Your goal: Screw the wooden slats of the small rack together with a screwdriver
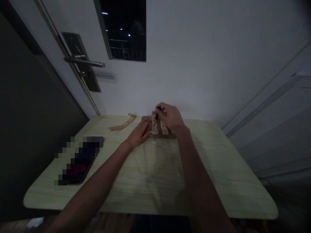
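A brown wooden board [162, 136] lies at the back of the table, with pale shaped wooden pieces [155, 128] standing on it. My right hand [172, 117] pinches a black-handled screwdriver [156, 115] from above. Its shaft slants down to the left-hand pale piece; whether the tip sits on a screw is too small to tell. At the board's left end, my left hand [140, 133] grips the board, thumb toward me and fingers farther back, against the pale piece. Part of the board is hidden behind my right hand.
A loose, bent wooden strip with holes [123, 125] lies left of the board. A phone [80, 165], partly pixelated, rests on the light wood-grain table [150, 181] near its left edge. Close behind stands a white door [194, 64] with a metal handle [85, 61].
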`<state>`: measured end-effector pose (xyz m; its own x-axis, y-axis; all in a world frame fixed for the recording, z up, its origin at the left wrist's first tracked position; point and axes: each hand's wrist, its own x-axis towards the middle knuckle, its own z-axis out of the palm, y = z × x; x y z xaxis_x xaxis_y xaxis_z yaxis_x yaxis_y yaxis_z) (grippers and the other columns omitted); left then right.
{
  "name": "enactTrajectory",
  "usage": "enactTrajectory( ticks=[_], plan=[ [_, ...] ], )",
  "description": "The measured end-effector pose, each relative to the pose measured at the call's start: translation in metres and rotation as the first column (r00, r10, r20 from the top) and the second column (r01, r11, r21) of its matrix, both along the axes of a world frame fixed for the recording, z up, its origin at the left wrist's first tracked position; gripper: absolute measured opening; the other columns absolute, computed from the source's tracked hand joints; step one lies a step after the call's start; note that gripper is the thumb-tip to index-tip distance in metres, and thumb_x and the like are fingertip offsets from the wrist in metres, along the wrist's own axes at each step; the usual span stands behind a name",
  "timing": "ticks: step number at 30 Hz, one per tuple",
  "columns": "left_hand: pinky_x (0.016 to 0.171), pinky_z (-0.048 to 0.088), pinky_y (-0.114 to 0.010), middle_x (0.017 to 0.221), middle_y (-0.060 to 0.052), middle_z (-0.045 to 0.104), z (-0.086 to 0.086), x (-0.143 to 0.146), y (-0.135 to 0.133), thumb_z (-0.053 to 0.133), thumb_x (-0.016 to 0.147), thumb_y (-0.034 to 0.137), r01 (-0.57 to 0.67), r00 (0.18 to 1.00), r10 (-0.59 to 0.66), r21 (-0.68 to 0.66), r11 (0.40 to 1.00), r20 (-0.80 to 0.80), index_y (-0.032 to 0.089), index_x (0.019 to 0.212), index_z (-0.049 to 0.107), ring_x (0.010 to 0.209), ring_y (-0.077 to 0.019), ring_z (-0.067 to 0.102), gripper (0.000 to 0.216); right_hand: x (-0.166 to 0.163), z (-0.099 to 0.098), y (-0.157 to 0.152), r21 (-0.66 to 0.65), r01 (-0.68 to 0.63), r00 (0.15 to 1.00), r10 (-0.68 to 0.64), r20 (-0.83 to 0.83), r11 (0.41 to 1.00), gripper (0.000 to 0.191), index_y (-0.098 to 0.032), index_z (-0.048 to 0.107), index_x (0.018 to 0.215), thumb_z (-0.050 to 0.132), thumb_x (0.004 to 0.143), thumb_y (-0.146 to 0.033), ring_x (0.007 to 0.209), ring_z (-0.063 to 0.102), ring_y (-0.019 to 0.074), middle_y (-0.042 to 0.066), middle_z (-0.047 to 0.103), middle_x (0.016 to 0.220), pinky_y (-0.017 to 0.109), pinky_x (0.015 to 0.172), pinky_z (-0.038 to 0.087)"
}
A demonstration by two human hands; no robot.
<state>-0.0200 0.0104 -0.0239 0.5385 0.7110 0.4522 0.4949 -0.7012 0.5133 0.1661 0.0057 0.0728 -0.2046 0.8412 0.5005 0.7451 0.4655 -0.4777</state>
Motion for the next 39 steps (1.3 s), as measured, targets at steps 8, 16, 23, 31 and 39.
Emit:
enactTrajectory(
  ticks=[8,16,23,31,39],
  plan=[
    [0.11,0.034,-0.049,0.136,-0.016,0.049,-0.0022,0.0002,0.0022,0.043,0.092,0.044,0.001,1.0,0.0,0.028,1.0,-0.007,0.017,0.114,0.049,0.132,-0.0297,0.039,0.035,0.0006,0.0006,0.001,0.067,-0.084,0.995,0.087,-0.047,0.994,0.029,-0.019,0.056,0.115,0.043,0.09,-0.018,0.081,0.061,0.0175,0.008,0.066,0.094,0.031,0.076,0.047],
    [0.109,0.034,-0.049,0.136,-0.016,0.049,-0.0002,-0.0002,0.0007,0.042,0.093,0.043,0.008,1.0,-0.008,0.039,0.999,-0.01,0.017,0.113,0.049,0.132,-0.0295,0.038,0.033,0.0023,0.0024,-0.0003,0.051,-0.109,0.994,0.111,-0.023,0.993,0.027,-0.018,0.061,0.1,0.045,0.081,-0.008,0.082,0.059,0.0168,0.006,0.066,0.095,0.03,0.077,0.045],
    [0.11,0.033,-0.051,0.136,-0.017,0.048,-0.0023,-0.0005,0.0014,0.042,0.093,0.043,0.003,1.0,-0.003,0.031,1.0,-0.002,0.017,0.113,0.048,0.133,-0.0301,0.036,0.034,0.0053,0.0003,0.0013,0.026,-0.045,0.999,0.045,-0.014,0.999,0.018,-0.024,0.062,0.103,0.055,0.087,-0.025,0.077,0.059,0.0163,0.003,0.065,0.085,0.029,0.071,0.045],
    [0.111,0.033,-0.049,0.136,-0.016,0.048,-0.003,-0.0009,0.0027,0.043,0.093,0.042,0.013,1.0,-0.013,0.034,0.999,-0.005,0.016,0.112,0.048,0.133,-0.0291,0.037,0.032,0.0049,-0.0031,0.0043,0.083,-0.06,0.998,0.06,-0.002,0.995,0.019,-0.022,0.065,0.103,0.055,0.087,-0.023,0.089,0.061,0.0181,0.007,0.065,0.099,0.033,0.082,0.049],
    [0.111,0.032,-0.05,0.137,-0.017,0.048,-0.0029,-0.0011,0.0029,0.042,0.093,0.042,0.012,1.0,-0.011,0.029,1.0,-0.009,0.016,0.113,0.049,0.133,-0.0294,0.037,0.034,0.006,-0.002,0.002,0.06,-0.099,0.995,0.101,-0.018,0.993,0.037,-0.02,0.058,0.117,0.049,0.082,-0.01,0.088,0.061,0.0182,0.007,0.064,0.103,0.033,0.081,0.048]
  ],
)
